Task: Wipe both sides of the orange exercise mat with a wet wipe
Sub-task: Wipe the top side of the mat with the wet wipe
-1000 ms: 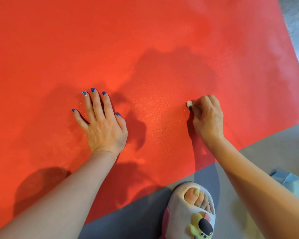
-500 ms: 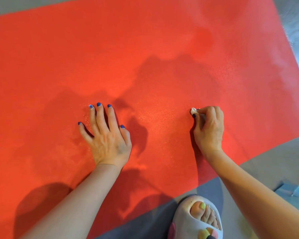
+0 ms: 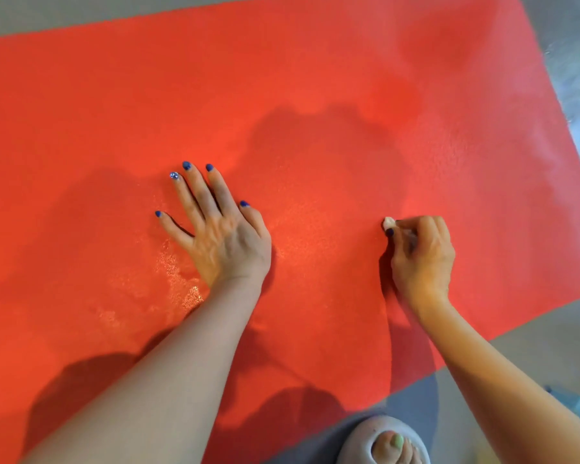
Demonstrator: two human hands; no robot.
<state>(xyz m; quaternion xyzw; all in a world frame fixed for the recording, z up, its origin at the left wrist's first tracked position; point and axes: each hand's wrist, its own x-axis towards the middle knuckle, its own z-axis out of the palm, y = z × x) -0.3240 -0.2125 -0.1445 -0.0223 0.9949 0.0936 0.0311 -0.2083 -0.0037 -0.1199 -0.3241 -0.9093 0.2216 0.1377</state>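
Orange mat [image 3: 315, 78] flat on grey floor [image 3: 549, 346].

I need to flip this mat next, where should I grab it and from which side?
Grip the mat at its near edge, coming from the floor side by the foot. That edge lies flat, bare and closest; the left hand presses mid-mat.

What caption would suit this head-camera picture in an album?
Left hand flat on the orange mat, right hand pinching a small balled white wipe against it.
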